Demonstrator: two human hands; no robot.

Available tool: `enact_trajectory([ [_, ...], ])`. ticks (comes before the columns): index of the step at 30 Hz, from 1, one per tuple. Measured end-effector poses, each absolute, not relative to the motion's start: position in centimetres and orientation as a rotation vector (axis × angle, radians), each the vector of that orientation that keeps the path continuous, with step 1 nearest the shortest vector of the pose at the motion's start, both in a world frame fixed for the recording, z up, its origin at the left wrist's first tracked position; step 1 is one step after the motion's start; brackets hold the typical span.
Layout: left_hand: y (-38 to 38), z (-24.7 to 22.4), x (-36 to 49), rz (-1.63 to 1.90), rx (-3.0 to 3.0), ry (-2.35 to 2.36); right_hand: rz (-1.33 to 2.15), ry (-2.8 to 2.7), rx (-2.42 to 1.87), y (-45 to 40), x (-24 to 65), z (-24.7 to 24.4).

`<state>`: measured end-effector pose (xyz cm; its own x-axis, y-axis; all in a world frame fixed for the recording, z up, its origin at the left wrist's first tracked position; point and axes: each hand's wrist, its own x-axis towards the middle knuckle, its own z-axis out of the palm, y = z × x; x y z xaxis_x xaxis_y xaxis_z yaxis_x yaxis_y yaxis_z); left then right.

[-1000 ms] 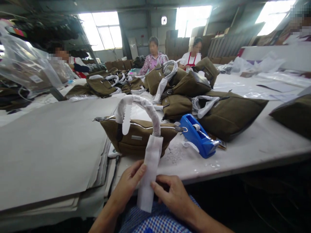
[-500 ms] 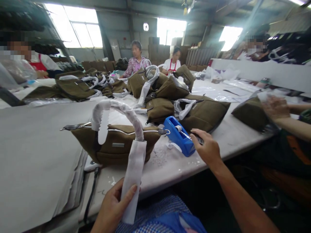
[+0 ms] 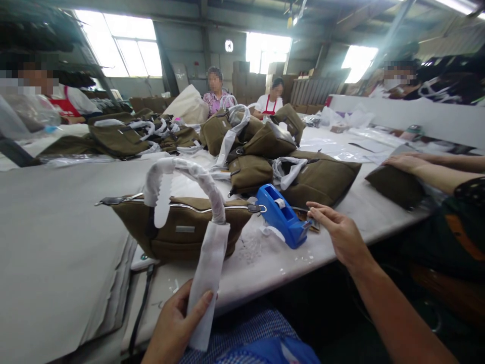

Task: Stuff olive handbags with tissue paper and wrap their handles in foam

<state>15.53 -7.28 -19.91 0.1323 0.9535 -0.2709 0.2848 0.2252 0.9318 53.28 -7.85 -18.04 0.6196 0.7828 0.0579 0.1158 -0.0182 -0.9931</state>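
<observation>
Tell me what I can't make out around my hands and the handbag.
In the head view:
Left hand: some fingers hidden behind the white strip.
Right hand: whether it pinches any tape, too small to tell.
Handbag: far side, hidden by its front.
White object: partly hidden by the handbag.
Co-worker's arms: cut off by the right edge.
</observation>
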Motion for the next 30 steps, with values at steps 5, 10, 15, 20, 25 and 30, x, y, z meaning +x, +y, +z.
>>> enact_trajectory([
  [5,-7.2,-20.2,15.6,0.745,1.261,1.374,0.648,-0.743,-1.656,-10.8,53.5,-20.2],
  [10,-7.0,-20.4,15.5,0.741,1.278,1.356,0.595,-0.761,-1.705,-11.0,54.0,-24.4],
  [15,-6.6,-21.1,15.2,0.755,1.315,1.327,0.511,-0.72,-1.741,-11.6,52.4,-26.3],
  [20,-6.9,-21.1,15.3,0.787,1.325,1.322,0.868,-0.99,-1.541,-13.6,45.2,-23.6],
  [25,-7.3,-20.9,15.2,0.734,1.41,1.256,1.242,-1.201,-1.259,-12.2,37.0,-19.8],
  [30,-7.8,-20.6,15.1,0.811,1.458,1.243,1.251,-1.353,-1.259,-9.1,32.7,-19.3],
])
